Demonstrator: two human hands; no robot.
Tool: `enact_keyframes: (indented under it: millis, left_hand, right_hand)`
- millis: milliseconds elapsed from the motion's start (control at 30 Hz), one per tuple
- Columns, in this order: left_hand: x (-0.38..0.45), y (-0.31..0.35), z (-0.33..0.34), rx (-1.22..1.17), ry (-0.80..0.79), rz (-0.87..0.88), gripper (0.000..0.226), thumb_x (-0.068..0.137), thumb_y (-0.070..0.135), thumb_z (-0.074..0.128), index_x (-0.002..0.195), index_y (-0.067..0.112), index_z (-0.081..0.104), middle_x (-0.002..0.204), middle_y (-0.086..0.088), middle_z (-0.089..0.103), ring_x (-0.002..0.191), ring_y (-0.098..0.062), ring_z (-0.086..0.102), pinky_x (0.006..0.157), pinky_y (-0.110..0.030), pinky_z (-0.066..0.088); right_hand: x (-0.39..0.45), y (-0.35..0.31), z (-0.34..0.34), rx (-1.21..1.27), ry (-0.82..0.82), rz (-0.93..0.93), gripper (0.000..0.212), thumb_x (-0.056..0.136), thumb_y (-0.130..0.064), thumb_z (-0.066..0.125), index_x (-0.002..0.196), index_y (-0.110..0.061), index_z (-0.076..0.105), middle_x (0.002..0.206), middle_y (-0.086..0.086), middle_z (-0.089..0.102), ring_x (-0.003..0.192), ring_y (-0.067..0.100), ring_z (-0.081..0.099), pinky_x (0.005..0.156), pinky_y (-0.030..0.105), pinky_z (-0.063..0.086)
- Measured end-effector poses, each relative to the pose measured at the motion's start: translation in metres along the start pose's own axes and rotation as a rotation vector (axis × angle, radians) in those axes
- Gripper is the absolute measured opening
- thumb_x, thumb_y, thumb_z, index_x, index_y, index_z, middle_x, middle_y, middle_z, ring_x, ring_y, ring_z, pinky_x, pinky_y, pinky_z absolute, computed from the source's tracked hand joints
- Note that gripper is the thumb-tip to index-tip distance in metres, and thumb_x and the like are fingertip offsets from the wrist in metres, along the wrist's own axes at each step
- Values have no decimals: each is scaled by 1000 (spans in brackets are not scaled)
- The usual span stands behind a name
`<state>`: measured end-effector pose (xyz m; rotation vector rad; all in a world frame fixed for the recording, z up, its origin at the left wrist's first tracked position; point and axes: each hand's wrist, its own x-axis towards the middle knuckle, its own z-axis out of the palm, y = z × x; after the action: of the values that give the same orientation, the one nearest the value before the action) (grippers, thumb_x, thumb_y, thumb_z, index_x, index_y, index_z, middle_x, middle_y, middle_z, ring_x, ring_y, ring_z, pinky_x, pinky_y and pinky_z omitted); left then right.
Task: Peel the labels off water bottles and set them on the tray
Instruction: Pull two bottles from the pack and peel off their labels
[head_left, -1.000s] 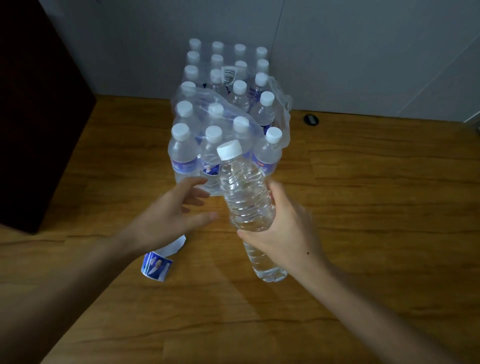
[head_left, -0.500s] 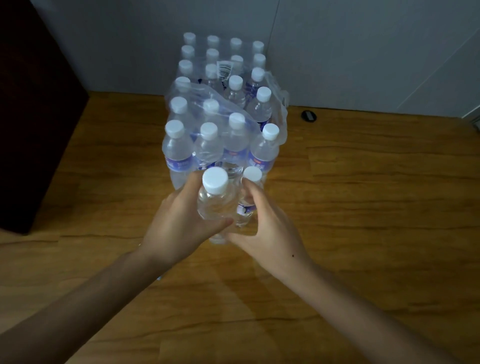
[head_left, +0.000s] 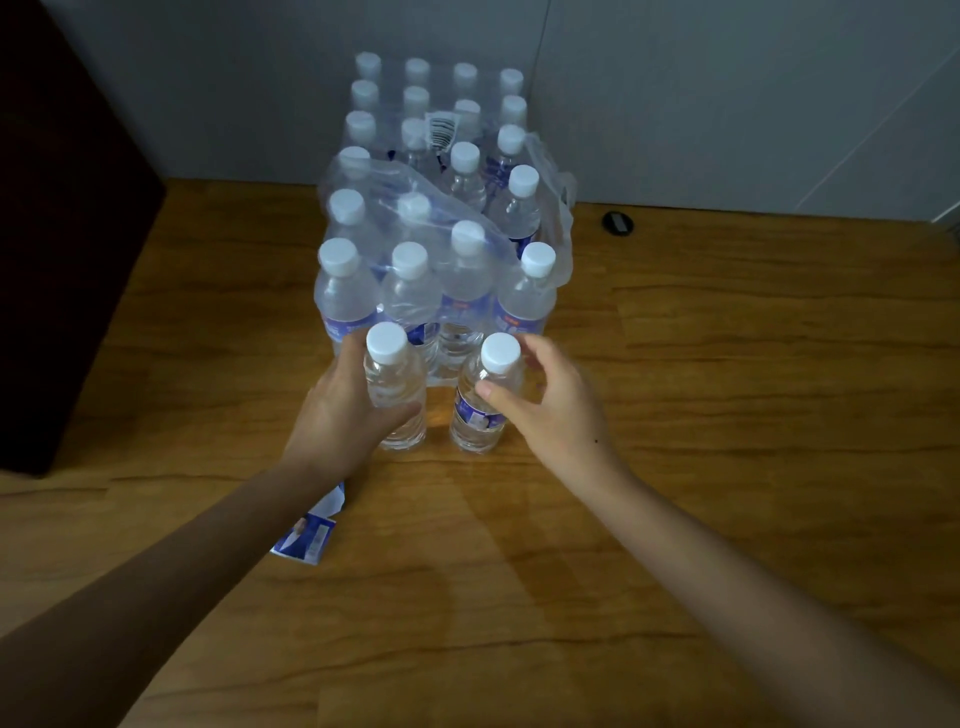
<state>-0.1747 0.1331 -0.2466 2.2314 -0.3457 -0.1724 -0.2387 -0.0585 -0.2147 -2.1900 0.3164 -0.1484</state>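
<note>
Two water bottles stand upright side by side on the wooden table in front of the pack. My left hand grips the bare, label-free bottle around its body. My right hand holds the bottle that has a blue label, thumb on its shoulder and fingers curled behind it. A peeled blue and white label lies on the table, partly under my left forearm. No tray is in view.
A shrink-wrapped pack of several labelled bottles stands just behind the two bottles, its torn plastic loose on top. A dark cabinet rises at the left. A small black disc lies near the grey wall.
The bare bottle passed from my right hand to my left and now stands on the table. My right hand took hold of the labelled bottle beside it.
</note>
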Motion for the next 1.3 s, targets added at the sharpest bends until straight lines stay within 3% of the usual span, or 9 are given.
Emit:
enact_keyframes:
  millis: [300,400,533,733,833,933,1033,1167,1300]
  left_hand:
    - [-18,6,-7,-238,-93,-73,85,66,36,81,134,36,29,132,9,48,121,-10,50,100,-37,46]
    - [-25,14,-7,-119,-59,-21,101,64,51,75,145,32,18,150,7,32,138,-13,33,110,-43,37]
    - [-32,29,-14,231,66,221,104,76,51,67,150,15,5,161,-6,3,148,-17,3,118,-35,15]
    - [-40,43,-10,232,-35,404,88,75,57,58,147,18,24,152,7,28,145,-7,13,120,-26,3]
    - [-43,51,-9,208,-54,456,84,74,57,59,143,21,29,147,10,33,144,-10,20,121,-31,0]
    - [-48,63,-10,115,-139,418,81,72,56,63,141,28,31,145,14,41,137,-6,35,118,-33,21]
    - [-56,78,-11,-226,-284,224,74,69,45,74,134,34,40,123,22,59,116,2,55,94,-25,48]
    - [-58,87,-11,-508,-347,90,67,70,6,81,126,27,49,113,10,68,103,-7,65,82,-19,52]
    - [-61,79,-6,-525,-323,52,72,63,6,85,123,26,51,110,5,70,101,-12,68,84,-27,55]
  right_hand:
    - [12,0,18,302,-21,7,30,75,-17,78,100,-27,64,95,-17,67,89,-8,59,75,14,47]
    - [12,-3,19,324,10,17,33,72,-14,80,101,-23,68,95,-12,70,94,2,63,81,24,52]
    - [7,-10,5,380,55,1,33,70,-10,81,99,-19,70,88,-17,68,80,-11,62,71,10,48]
    - [-2,-46,-36,399,14,-40,28,65,-17,84,89,-27,73,87,-6,75,85,8,67,81,33,53]
    - [-5,-62,-58,516,-69,-21,26,65,-13,81,89,-16,74,85,1,75,81,12,68,73,30,54]
    - [-11,-77,-74,581,-158,-32,27,63,-15,77,90,-11,73,76,-4,74,71,5,68,59,16,48]
    - [-13,-85,-80,593,-203,-31,27,62,-18,76,87,-11,73,72,-5,72,64,2,65,53,14,45]
    - [-11,-84,-79,653,-222,57,26,58,-19,80,84,-15,75,78,-3,72,73,9,66,62,22,48]
    - [-17,-81,-68,643,-241,129,29,67,-22,74,94,-14,73,84,-2,73,76,12,66,63,20,49]
